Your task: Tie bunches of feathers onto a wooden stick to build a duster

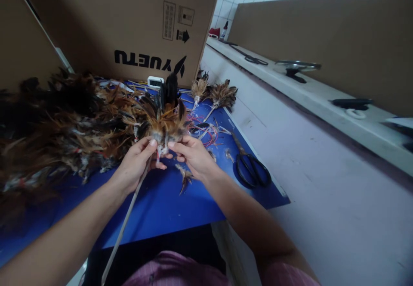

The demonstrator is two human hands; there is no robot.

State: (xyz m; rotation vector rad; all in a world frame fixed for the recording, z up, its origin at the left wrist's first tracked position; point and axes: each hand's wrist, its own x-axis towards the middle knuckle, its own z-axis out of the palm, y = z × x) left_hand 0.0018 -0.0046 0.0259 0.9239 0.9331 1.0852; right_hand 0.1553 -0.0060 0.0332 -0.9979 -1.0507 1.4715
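Brown and black feathers in a bundle [167,122] stand upright between my hands, their pale quill ends pointing down toward me. My left hand [138,159] pinches the left side of the bundle's base, thumb on top. A thin pale stick [129,212] runs from under that hand down toward my lap; its upper end is hidden. On the right side, my right hand [190,154] grips the same base between thumb and fingers. A short pinkish-white strip [158,154] hangs at the base. Just below my right hand lies a loose small feather [184,177] on the blue table [155,208].
A large pile of feather bundles [74,135] covers the left side. Black-handled scissors [251,167] lie near the right edge, beside tangled red and white strings [209,133]. Behind stand two feather bundles [221,94], a small digital display [155,82] and a big cardboard box [129,19].
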